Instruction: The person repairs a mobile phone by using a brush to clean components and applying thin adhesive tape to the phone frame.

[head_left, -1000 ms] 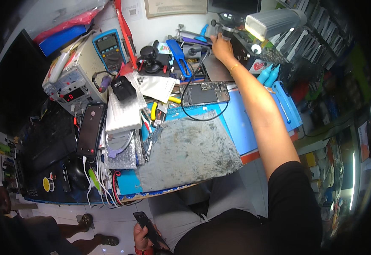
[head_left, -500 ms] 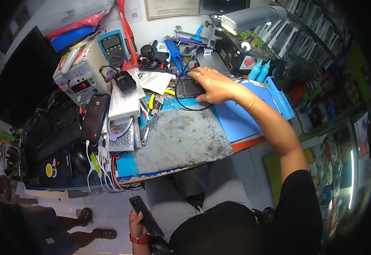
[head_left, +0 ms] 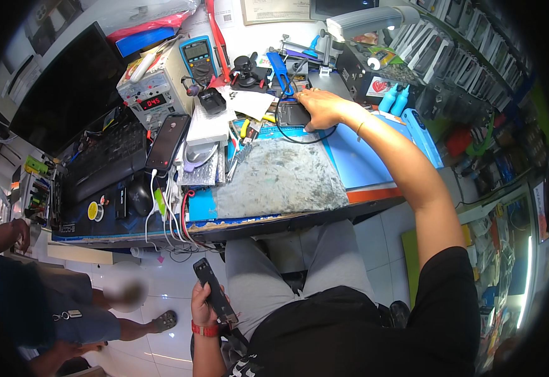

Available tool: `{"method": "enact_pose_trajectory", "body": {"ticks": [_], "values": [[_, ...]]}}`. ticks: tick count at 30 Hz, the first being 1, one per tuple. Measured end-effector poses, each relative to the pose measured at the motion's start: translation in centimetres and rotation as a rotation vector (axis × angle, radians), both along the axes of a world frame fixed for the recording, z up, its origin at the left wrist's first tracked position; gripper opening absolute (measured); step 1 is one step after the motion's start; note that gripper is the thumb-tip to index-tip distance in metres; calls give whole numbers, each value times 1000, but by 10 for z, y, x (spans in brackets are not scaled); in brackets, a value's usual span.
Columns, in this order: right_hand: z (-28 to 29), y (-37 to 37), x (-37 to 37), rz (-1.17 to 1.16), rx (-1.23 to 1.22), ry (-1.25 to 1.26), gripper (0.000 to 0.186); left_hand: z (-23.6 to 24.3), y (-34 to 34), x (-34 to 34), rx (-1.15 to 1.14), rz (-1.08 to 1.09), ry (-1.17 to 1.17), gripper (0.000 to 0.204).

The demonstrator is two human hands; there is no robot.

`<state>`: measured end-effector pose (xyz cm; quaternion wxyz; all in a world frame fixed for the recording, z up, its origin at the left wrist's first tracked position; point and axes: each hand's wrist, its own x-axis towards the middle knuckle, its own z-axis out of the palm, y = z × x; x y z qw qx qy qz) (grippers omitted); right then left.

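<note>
My right hand (head_left: 322,108) rests on a dark opened phone (head_left: 292,115) lying at the back of the workbench, beside a black cable loop (head_left: 299,139). Its fingers lie spread over the phone's right side. My left hand (head_left: 205,303) hangs low beside my knee and grips a slim black phone (head_left: 214,298) that points up and away from me. A worn grey work mat (head_left: 279,179) lies on the bench in front of the opened phone, with a blue mat (head_left: 357,162) to its right.
A bench power supply (head_left: 153,94), a blue multimeter (head_left: 200,58), a black keyboard (head_left: 106,162), a mouse (head_left: 139,198) and a charging phone (head_left: 166,142) crowd the left side. Blue bottles (head_left: 392,99) and a lamp (head_left: 362,22) stand at the right. Another person (head_left: 42,295) stands at lower left.
My right hand came back from the far tools at the rear and settled on the opened phone. My left hand rose slightly with the black phone.
</note>
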<state>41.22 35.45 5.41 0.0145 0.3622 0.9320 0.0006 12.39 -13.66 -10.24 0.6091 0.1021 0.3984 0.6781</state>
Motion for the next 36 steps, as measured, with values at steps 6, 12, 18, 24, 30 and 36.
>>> {"method": "enact_pose_trajectory", "body": {"ticks": [6,12,18,24,30,36], "values": [[12,2,-2,8,-84,17,90,-13,-1,-4,-9,-22,-22,21],[14,-4,2,44,16,65,94,-27,-2,-11,21,-14,-66,24],[18,-6,5,25,60,57,92,-32,0,-16,23,-13,-57,23],[25,-11,27,62,172,36,87,-31,3,-16,8,-6,-63,23],[53,-73,22,85,74,-32,81,-20,5,-15,-2,0,-76,23],[34,-135,-8,294,-88,65,86,-10,8,-12,-8,-35,-107,23]]}}
